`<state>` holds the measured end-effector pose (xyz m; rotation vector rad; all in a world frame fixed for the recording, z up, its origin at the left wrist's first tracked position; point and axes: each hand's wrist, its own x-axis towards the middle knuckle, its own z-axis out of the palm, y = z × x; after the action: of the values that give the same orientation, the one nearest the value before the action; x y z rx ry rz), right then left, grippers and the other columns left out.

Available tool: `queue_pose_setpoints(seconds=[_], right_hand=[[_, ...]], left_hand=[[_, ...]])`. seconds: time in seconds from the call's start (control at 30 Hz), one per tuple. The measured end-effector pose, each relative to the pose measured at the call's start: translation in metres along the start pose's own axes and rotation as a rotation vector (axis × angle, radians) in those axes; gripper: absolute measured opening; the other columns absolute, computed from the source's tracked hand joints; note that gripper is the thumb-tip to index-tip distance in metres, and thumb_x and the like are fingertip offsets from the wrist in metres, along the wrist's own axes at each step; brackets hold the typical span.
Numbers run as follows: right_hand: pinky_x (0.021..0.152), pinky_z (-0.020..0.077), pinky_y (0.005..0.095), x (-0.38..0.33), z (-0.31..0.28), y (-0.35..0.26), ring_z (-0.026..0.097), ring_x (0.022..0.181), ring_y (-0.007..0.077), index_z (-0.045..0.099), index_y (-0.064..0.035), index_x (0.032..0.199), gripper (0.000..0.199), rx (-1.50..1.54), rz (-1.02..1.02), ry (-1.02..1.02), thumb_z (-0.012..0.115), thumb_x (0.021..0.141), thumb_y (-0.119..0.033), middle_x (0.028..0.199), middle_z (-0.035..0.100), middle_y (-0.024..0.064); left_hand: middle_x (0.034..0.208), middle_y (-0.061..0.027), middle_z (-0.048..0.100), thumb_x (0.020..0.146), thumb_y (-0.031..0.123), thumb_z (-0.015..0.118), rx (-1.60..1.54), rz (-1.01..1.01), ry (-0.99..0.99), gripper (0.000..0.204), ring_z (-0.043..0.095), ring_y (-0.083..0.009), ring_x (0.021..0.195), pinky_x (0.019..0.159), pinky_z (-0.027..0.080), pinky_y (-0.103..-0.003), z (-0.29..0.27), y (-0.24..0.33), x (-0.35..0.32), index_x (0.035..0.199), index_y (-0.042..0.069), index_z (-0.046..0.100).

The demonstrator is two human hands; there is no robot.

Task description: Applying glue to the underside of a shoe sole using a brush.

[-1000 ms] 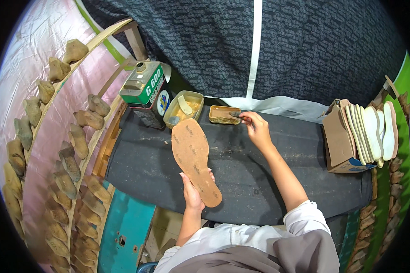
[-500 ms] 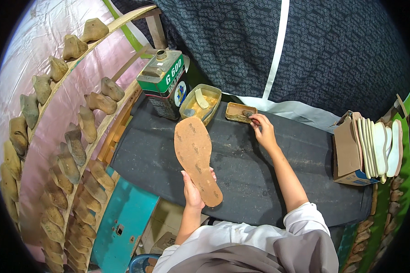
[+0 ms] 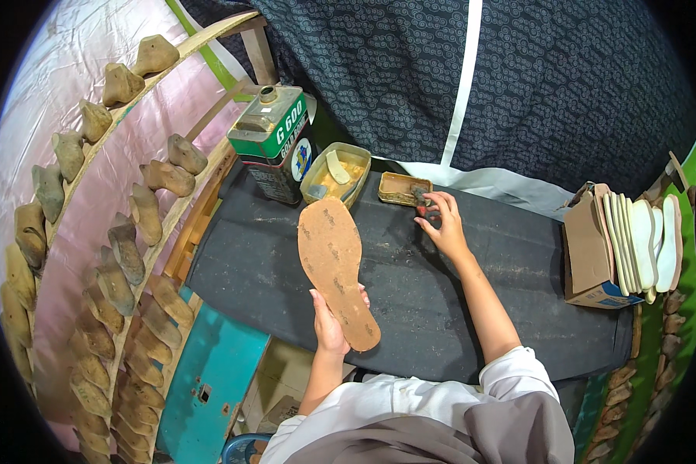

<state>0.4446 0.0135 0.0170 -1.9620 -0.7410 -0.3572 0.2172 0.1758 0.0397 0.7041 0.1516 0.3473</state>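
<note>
My left hand (image 3: 330, 325) is closed around the narrower lower part of a tan shoe sole (image 3: 329, 259), its fingers partly hidden behind it. Dark smudges mark the sole's upward face. Over to the right, my right hand (image 3: 445, 227) pinches a small dark, rough piece with a reddish spot (image 3: 421, 199); its kind is unclear. That piece is at the right end of a small shallow rectangular tin (image 3: 395, 199) with brownish residue. Left of the tin stands a translucent plastic tub (image 3: 315, 167) holding yellowish matter and a pale flat scraper-like piece (image 3: 337, 167).
A green and dark metal can (image 3: 265, 143) stands at the table's far left. Wooden shoe lasts (image 3: 167, 178) line racks on the left. At the right, a cardboard box (image 3: 587, 251) holds upright pale soles (image 3: 642, 240). A dark patterned curtain (image 3: 572, 93) hangs behind the dark-covered table (image 3: 255, 255).
My right hand has drawn slightly nearer and turned, and the dark piece has come to the tin's right edge with its reddish spot now showing. The left hand keeps its hold on the sole.
</note>
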Motion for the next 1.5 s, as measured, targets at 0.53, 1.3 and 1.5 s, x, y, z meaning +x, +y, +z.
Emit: queue_pose_setpoints(seconds=[0.53,1.3,1.5], right_hand=[[0.073,0.0489,0.0312,-0.004,-0.007,-0.028,0.055,0.087,0.0196,0.046,-0.0077,0.12,0.054,-0.048,-0.037,0.092,0.072,0.073,-0.015,0.117,0.042,0.0126],[0.078,0.0448,0.0387,-0.157,-0.018,-0.173,0.056,0.095,0.0316,0.039,-0.0048,0.128,0.071,0.149,-0.198,-0.692,0.073,0.069,-0.026,0.11,0.053,0.0164],[0.077,0.0453,0.038,-0.218,-0.038,-0.169,0.058,0.088,0.0308,0.041,-0.005,0.128,0.069,0.168,-0.278,-0.852,0.072,0.07,-0.026,0.104,0.056,0.0157]], left_hand=[[0.093,-0.0116,0.055,0.092,0.058,0.016,0.008,0.011,-0.033,0.067,0.055,-0.0208,0.079,0.071,0.046,-0.033,-0.001,-0.004,0.001,0.11,0.001,0.048],[0.129,-0.0176,0.039,0.094,0.05,0.022,-0.042,0.418,0.255,0.059,0.049,-0.0335,0.111,0.095,0.041,-0.045,0.008,-0.015,-0.106,0.137,0.01,0.019],[0.13,-0.0145,0.038,0.094,0.047,0.03,0.067,0.507,0.498,0.056,0.05,-0.0341,0.111,0.093,0.042,-0.046,0.011,-0.052,-0.185,0.137,0.015,0.013]])
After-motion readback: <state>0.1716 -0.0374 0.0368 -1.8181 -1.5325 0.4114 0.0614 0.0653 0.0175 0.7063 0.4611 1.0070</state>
